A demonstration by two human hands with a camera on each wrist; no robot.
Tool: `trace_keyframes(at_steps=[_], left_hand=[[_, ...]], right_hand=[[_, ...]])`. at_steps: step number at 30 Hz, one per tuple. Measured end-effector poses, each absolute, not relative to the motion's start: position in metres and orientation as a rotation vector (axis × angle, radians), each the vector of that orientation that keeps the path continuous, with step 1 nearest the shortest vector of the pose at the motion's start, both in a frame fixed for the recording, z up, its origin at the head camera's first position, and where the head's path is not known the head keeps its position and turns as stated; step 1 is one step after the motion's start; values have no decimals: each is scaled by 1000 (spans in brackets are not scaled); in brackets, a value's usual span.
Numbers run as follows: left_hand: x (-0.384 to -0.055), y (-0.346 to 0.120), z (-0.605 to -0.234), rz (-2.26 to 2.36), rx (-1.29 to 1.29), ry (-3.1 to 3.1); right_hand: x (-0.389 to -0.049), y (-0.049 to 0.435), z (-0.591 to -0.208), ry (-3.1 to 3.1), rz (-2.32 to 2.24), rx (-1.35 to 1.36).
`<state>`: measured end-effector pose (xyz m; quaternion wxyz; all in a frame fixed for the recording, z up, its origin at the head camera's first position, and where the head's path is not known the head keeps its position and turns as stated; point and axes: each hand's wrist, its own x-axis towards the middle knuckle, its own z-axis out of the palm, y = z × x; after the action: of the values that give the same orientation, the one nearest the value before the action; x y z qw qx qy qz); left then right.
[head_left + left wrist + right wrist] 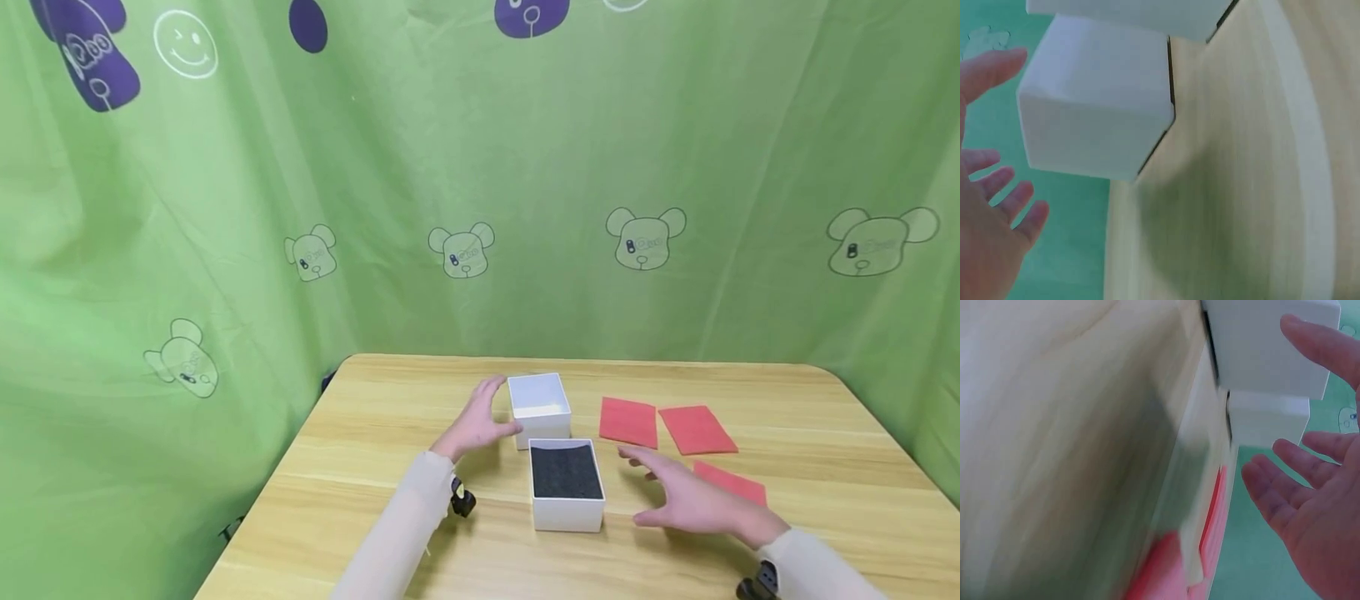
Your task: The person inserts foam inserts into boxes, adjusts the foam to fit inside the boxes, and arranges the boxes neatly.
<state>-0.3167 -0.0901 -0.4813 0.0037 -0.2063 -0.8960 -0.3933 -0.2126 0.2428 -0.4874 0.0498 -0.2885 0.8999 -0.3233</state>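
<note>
Two open-topped white boxes stand on the wooden table. The nearer box (567, 515) has a dark, flat layer inside that fills it nearly to the rim. Behind it, slightly to the left, is the farther box (542, 428), with pale inner walls. My left hand (480, 422) is beside the farther box's left side, fingers spread and nothing held. In the left wrist view a gap shows between those fingers and the white box (1094, 100). To the right of the nearer box, my right hand (693, 497) hovers with parted fingers, holding nothing.
Three red flat pieces lie right of the boxes: one at the back (628, 422), another beside it (697, 430), and a third (733, 481) partly hidden behind my right hand. A green curtain (525, 317) with bear drawings hangs behind the table (315, 500).
</note>
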Motion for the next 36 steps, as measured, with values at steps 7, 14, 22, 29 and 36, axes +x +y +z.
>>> trace_keyframes(at_steps=[7, 14, 22, 29, 36], left_hand=[[-332, -87, -487, -1365, -628, -2830], [-337, -85, -490, -1434, -661, -2833], [-341, -83, -494, -1480, -694, -2828], [-343, -84, -498, -1576, -682, -2821], [-345, -84, -498, -1566, -681, -2815]], right_hand=[[-214, 273, -487, 2893, -806, -771], [-214, 308, -496, 3071, -597, -783], [-211, 339, -503, 3143, -487, -769], [-209, 353, -510, 3157, -478, -796], [-211, 361, -515, 3176, -400, -780]])
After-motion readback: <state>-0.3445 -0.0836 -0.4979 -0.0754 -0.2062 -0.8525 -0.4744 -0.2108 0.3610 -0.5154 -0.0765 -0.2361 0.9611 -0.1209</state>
